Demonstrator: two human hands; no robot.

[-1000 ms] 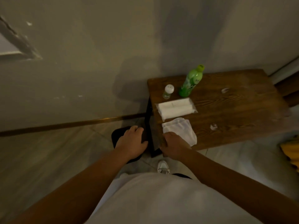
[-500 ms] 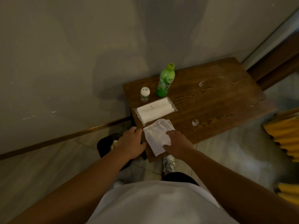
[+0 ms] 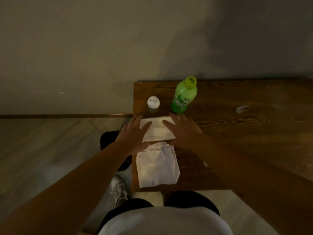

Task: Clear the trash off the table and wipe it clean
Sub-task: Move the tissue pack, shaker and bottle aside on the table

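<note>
A dark wooden table (image 3: pixel 245 133) stands against the wall. A flat white tissue pack (image 3: pixel 158 131) lies near its left end. My left hand (image 3: pixel 133 134) and my right hand (image 3: pixel 183 131) are spread over the pack's two ends, fingers straight. A folded white cloth (image 3: pixel 157 167) lies at the near edge, just behind my hands. Behind the pack stand a green plastic bottle (image 3: pixel 183 97) and a small shaker with a white cap (image 3: pixel 153 104). A small pale scrap (image 3: pixel 242 109) lies further right on the tabletop.
A black bin (image 3: pixel 108 138) sits on the floor left of the table, partly hidden by my left arm. My white shoe (image 3: pixel 118 189) is on the pale floor at the table's near left corner. The wall runs close behind the table.
Both hands moved forward from the table's near left corner and the cloth to the tissue pack. The cloth now lies free behind them. The view has swung closer to the table.
</note>
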